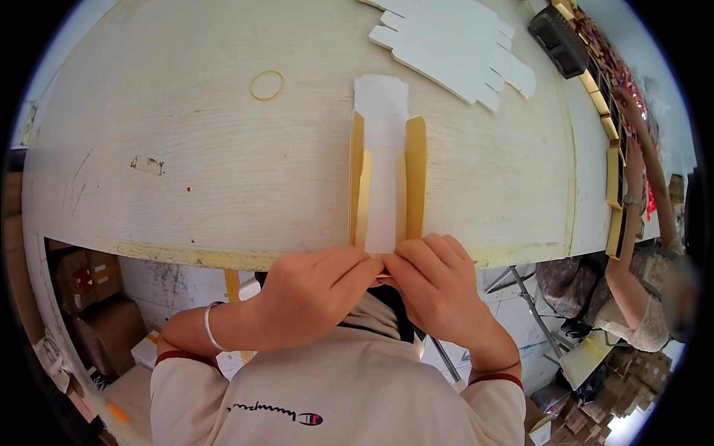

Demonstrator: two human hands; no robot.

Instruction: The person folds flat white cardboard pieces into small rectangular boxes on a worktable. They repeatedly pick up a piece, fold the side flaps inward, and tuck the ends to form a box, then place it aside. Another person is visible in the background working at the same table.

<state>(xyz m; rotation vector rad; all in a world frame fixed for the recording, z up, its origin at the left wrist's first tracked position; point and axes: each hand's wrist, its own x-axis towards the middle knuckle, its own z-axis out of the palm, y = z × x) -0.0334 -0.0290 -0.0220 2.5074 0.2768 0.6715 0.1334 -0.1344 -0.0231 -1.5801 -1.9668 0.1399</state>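
A partly folded paper box [381, 171], white inside with gold side walls standing up, lies on the table with its long axis pointing away from me. Its near end reaches the table's front edge. There my left hand [316, 286] and my right hand [435, 279] meet, fingers closed and pinching the box's near end from both sides. My fingers hide most of that end. At the far end, a white flap lies flat. A stack of flat white box blanks [454, 48] lies beyond, to the right.
A yellow rubber band [266, 85] lies left of the box on the pale wooden table [186, 149]. At the right edge stand a black container [558, 41] and a row of gold boxes [615, 178], where another person's arms [636, 156] reach in. Cartons [104, 320] sit under the table's left side.
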